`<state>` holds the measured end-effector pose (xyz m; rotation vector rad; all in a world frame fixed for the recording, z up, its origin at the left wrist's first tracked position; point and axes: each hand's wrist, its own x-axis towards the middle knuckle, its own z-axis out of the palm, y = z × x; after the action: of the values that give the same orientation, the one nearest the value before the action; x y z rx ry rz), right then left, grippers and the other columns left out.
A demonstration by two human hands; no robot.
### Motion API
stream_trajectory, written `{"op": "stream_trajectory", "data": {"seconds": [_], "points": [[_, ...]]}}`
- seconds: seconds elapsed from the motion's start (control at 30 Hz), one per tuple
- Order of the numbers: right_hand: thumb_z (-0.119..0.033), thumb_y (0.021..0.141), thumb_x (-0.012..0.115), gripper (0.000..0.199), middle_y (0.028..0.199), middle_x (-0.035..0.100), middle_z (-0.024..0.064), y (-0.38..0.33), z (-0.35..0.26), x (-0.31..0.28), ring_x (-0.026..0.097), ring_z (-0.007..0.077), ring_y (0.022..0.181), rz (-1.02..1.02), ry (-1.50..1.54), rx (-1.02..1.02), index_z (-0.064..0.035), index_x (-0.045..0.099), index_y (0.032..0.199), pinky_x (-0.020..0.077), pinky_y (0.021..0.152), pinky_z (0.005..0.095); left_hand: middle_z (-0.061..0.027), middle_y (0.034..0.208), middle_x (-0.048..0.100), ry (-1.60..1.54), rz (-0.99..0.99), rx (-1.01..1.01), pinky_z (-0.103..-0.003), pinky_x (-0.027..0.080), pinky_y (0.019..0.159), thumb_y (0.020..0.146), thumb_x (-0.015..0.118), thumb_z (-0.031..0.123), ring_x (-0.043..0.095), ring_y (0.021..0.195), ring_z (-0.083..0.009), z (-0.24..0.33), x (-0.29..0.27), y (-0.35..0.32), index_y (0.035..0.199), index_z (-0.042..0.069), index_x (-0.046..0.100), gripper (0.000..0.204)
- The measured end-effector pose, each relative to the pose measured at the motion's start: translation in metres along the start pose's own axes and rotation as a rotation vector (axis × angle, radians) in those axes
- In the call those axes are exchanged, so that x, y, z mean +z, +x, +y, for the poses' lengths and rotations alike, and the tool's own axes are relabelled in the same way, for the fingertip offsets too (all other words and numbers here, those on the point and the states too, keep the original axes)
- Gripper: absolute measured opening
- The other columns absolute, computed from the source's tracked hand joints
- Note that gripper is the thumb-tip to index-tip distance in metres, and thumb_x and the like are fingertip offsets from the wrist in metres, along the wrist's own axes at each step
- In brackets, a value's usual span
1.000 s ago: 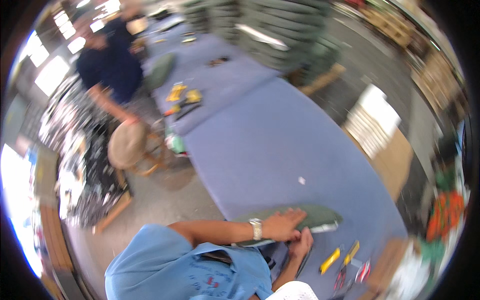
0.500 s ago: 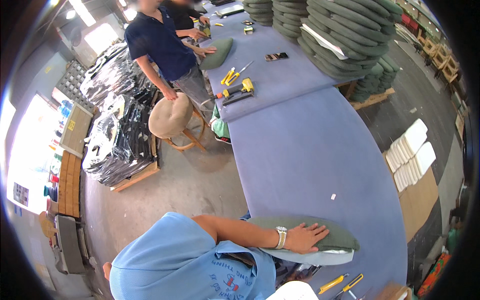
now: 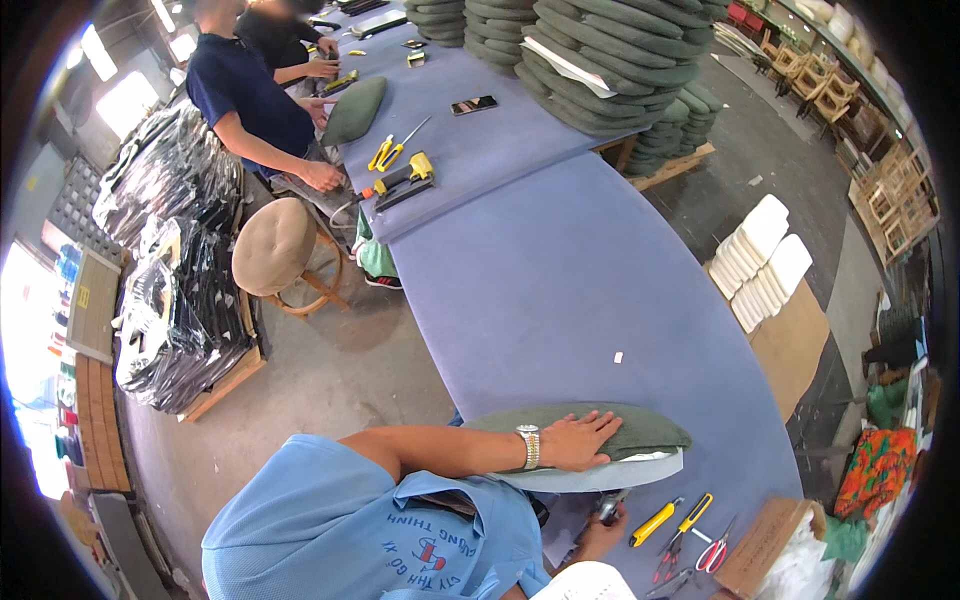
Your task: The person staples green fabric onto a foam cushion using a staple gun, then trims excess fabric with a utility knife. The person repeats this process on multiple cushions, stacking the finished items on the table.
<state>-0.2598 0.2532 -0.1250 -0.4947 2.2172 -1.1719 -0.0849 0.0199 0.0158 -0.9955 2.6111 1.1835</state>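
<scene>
My left hand, a watch at its wrist, lies flat with fingers spread on a dark green padded seat cushion. The cushion rests at the near end of the blue table, a pale sheet showing along its lower edge. Below that edge my right hand is closed round a dark, metallic tool, whose kind is partly hidden. Right of this hand lie a yellow utility knife, a yellow-handled screwdriver, red-handled pliers and scissors.
An open cardboard box stands at the near right. Farther along the blue table are a yellow staple gun, a phone and tall cushion stacks. Two people work at the far left, near a beige round stool.
The view has swung to the right, showing more near-side tools. My right hand and its tool now show below the cushion. My left hand stays flat on the cushion.
</scene>
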Motion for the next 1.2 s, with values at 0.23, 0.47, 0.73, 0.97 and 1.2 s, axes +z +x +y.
{"op": "stream_trajectory", "data": {"seconds": [0.23,0.47,0.73,0.97,1.2], "points": [[-0.012,0.094,0.078,0.031,0.085,0.065,0.003,-0.032,-0.156,-0.044,0.058,0.0115,0.068,0.144,0.383,0.022,0.0013,0.068,0.12,0.0489,0.059,0.0299,-0.0263,0.168,0.025,0.085,0.008,0.03,-0.059,0.033,0.121,0.098,0.064,0.037,0.027,0.154,-0.0455,0.007,-0.003,-0.001,0.163,0.0,0.019,0.087],[-0.01,0.081,0.086,0.04,0.102,0.071,0.0064,-0.038,-0.166,-0.026,0.067,0.013,0.092,-0.102,0.261,-0.119,-0.0008,0.065,0.114,0.0538,0.082,0.03,-0.0287,0.158,0.041,0.063,0.167,0.075,-0.051,0.041,0.117,0.094,0.071,0.028,0.041,0.146,-0.0461,0.0,0.005,-0.005,0.159,-0.003,0.027,0.084],[-0.018,0.076,0.082,0.034,0.096,0.069,0.0148,-0.027,-0.165,-0.017,0.069,0.0336,0.085,-0.22,0.094,-0.339,0.0006,0.069,0.1,0.0527,0.076,0.0376,-0.029,0.156,0.043,0.092,0.117,0.061,-0.049,0.044,0.115,0.092,0.072,0.023,0.043,0.145,-0.0448,0.008,-0.004,0.0,0.158,-0.005,0.028,0.084],[-0.015,0.077,0.081,0.035,0.096,0.069,0.0146,-0.045,-0.191,-0.028,0.068,0.0278,0.086,-0.23,0.189,-0.324,0.0025,0.069,0.105,0.0526,0.08,0.0345,-0.0284,0.159,0.039,0.035,0.102,0.026,-0.055,0.041,0.117,0.09,0.076,0.022,0.04,0.148,-0.0447,0.01,-0.003,0.0,0.158,-0.002,0.027,0.087],[-0.013,0.08,0.08,0.032,0.095,0.07,0.0093,-0.038,-0.165,-0.001,0.065,0.0174,0.085,-0.223,0.193,-0.256,0.0028,0.068,0.105,0.0518,0.079,0.0323,-0.028,0.161,0.037,0.117,0.125,0.045,-0.057,0.04,0.117,0.092,0.074,0.026,0.039,0.149,-0.0429,0.003,-0.005,-0.006,0.158,-0.003,0.026,0.086]]}}
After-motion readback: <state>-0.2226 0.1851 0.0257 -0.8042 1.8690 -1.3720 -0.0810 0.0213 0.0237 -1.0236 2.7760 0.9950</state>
